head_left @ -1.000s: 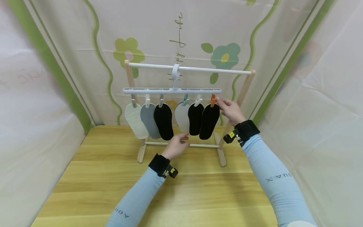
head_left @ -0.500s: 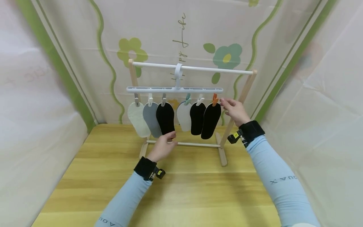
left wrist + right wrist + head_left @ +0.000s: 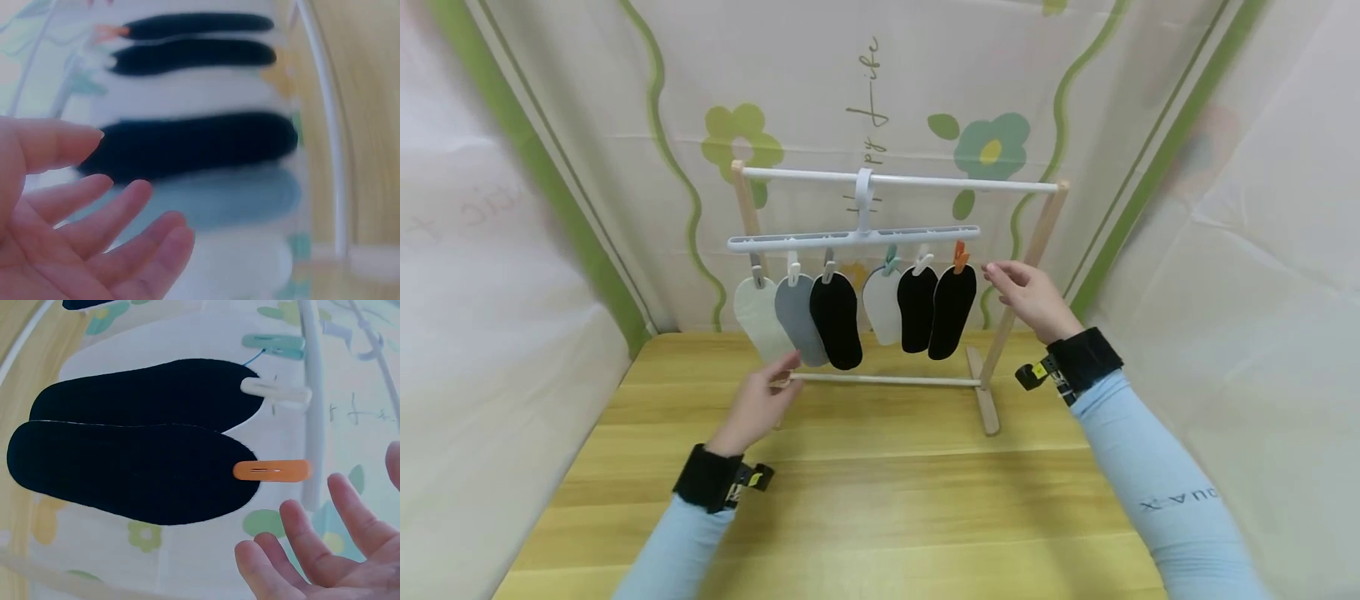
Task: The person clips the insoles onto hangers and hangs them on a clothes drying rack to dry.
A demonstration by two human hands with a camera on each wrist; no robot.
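Several insoles hang by clips from a pale hanger (image 3: 805, 242). My left hand (image 3: 756, 408) is in front of the lower end of the cream-white insole (image 3: 760, 312) at the left; its fingers are spread and hold nothing. Beside that insole hang a grey insole (image 3: 799, 312) and a black insole (image 3: 837, 321). My right hand (image 3: 1033, 300) is just right of the outermost black insole (image 3: 952, 312) and its orange clip (image 3: 961, 258). In the right wrist view a gap shows between its loosely bent fingers (image 3: 297, 522) and the orange clip (image 3: 272, 470).
The hanger hooks over the white top bar (image 3: 970, 183) of a wooden rack standing on a wood-grain table (image 3: 887, 508). A low crossbar (image 3: 887, 380) joins the rack's feet. Printed fabric walls (image 3: 820, 75) enclose the back and sides.
My left hand has moved left along the insoles' lower ends, from the middle to the cream-white one. The right hand has drawn away from the orange clip. The hanger now tilts, right end higher.
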